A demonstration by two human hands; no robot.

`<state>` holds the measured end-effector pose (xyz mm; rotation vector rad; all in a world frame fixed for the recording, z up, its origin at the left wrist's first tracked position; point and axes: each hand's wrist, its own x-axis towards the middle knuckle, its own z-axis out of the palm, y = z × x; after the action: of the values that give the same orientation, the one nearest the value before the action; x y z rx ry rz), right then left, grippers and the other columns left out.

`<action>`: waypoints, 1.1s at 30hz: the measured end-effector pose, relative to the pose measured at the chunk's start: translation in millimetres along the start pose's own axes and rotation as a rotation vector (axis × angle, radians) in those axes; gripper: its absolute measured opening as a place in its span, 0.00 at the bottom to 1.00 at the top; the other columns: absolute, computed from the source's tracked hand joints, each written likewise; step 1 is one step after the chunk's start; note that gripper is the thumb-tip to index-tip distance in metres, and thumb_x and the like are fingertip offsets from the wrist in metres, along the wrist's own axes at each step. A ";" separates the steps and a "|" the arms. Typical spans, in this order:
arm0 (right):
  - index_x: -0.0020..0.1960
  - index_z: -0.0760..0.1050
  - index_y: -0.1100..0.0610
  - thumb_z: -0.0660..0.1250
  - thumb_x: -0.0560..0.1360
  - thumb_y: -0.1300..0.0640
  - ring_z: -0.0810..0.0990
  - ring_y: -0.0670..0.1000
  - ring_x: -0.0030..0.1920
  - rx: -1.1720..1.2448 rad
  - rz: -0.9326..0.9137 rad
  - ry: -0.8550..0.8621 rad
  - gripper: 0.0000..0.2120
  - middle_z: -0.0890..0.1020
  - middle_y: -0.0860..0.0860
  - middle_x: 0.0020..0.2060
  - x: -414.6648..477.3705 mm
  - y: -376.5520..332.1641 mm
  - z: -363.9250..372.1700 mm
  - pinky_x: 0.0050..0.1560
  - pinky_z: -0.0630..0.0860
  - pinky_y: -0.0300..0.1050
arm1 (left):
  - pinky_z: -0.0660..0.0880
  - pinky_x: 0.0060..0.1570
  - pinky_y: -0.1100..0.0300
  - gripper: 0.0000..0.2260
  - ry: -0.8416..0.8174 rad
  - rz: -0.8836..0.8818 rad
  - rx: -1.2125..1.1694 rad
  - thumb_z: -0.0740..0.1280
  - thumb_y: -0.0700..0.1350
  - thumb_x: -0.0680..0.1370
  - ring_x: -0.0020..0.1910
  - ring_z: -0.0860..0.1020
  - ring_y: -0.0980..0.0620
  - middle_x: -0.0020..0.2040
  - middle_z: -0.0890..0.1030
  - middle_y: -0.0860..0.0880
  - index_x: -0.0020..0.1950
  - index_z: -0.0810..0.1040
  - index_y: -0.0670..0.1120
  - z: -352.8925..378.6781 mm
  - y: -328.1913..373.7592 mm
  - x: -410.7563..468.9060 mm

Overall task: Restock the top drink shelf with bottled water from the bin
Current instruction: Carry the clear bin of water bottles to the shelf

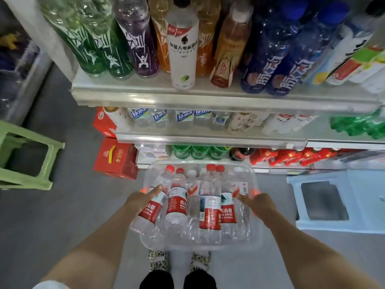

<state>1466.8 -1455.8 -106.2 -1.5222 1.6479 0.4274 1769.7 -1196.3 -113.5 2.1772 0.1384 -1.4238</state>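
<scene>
The person stands facing the drink racks, looking down at a clear plastic bin (pixel 198 246) held low in front of them at six o'clock, just above their patterned shoes (pixel 158 260). The left hand (pixel 141 203) holds the bin's rim at nine o'clock and the right hand (pixel 259 206) holds it at three o'clock, each beside an orange clip. On both hands one digit lies straight over the rim toward the bottles, and the other fingers are tucked out of sight below the edge, so how tightly they curl I cannot tell.

The water bottles (pixel 210 213) all lie in the bin, packed side by side with their caps pointing to twelve o'clock; most have red caps and red labels, and a few are white-capped. Neither hand holds a bottle.

The highest shelf in view (pixel 145 97) runs across at twelve o'clock, lined with green, purple, orange and blue drinks and one white bottle (pixel 183 49) at the front (whether a higher shelf sits above it, the view does not say). I see none of the red-labelled water on it. By my reckoning the restocking has barely begun: the full bin is at the rack, and every bottle has yet to be lifted out and stood up there.

A green stool (pixel 27 142) stands at nine o'clock and a pale blue stool (pixel 354 205) at three
</scene>
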 end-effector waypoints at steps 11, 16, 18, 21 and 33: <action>0.61 0.77 0.61 0.76 0.72 0.41 0.81 0.52 0.45 0.026 -0.027 0.048 0.28 0.82 0.52 0.47 -16.6 2.6 6.5 0.38 0.72 0.40 | 0.76 0.39 0.58 0.31 0.123 0.053 0.354 0.66 0.70 0.73 0.39 0.84 0.47 0.39 0.84 0.44 0.50 0.81 0.41 7.8 12.5 -15.5; 0.76 0.62 0.59 0.75 0.74 0.44 0.77 0.59 0.66 -0.065 -0.102 0.102 0.38 0.77 0.58 0.67 -50.1 -7.3 -20.2 0.61 0.74 0.49 | 0.78 0.56 0.50 0.37 0.188 0.252 0.409 0.72 0.67 0.70 0.54 0.81 0.42 0.59 0.81 0.41 0.67 0.74 0.42 11.2 40.2 -50.4; 0.79 0.58 0.58 0.75 0.75 0.46 0.76 0.60 0.68 -0.054 -0.164 0.154 0.41 0.75 0.61 0.68 -71.6 -14.4 -39.4 0.64 0.73 0.50 | 0.75 0.60 0.51 0.43 0.180 0.321 0.462 0.72 0.68 0.69 0.63 0.77 0.41 0.68 0.76 0.40 0.74 0.68 0.41 14.3 64.7 -76.1; 0.82 0.54 0.54 0.75 0.76 0.49 0.74 0.61 0.69 -0.018 -0.284 0.280 0.43 0.74 0.60 0.69 -110.4 -23.0 -74.1 0.66 0.71 0.50 | 0.73 0.59 0.55 0.43 0.146 0.491 0.540 0.74 0.65 0.69 0.66 0.74 0.41 0.70 0.72 0.40 0.76 0.64 0.43 23.4 108.2 -116.3; 0.78 0.63 0.47 0.71 0.76 0.45 0.72 0.57 0.70 -0.064 -0.190 0.721 0.33 0.72 0.54 0.70 -303.1 37.2 -160.9 0.64 0.73 0.50 | 0.63 0.73 0.51 0.37 -0.003 1.285 0.875 0.74 0.59 0.71 0.75 0.62 0.45 0.76 0.64 0.47 0.77 0.64 0.54 110.5 192.8 -276.3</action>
<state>1352.7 -1367.0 207.3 -2.0024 1.9955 -0.2101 1627.2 -1359.8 167.0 2.0051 -1.8092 -0.6891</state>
